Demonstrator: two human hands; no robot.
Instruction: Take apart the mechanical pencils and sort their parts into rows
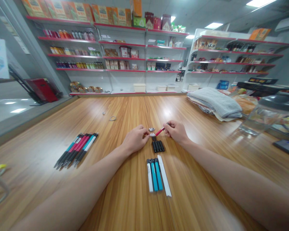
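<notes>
Overhead, lights [214, 26] shine above stocked shelves [122, 43]; below, a wood-grain table [125, 199] bears pens [81, 145] at left. Near its middle, the right hand [176, 131] pinches a red pen barrel [160, 131]; the left hand [135, 138], half curled, meets small white pieces [152, 135], grip unclear.

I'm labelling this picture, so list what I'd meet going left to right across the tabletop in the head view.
Row of assembled pens, thin loop, left hand, black pen grips, right hand, folded striped cloth, clear lidded jug.
</notes>
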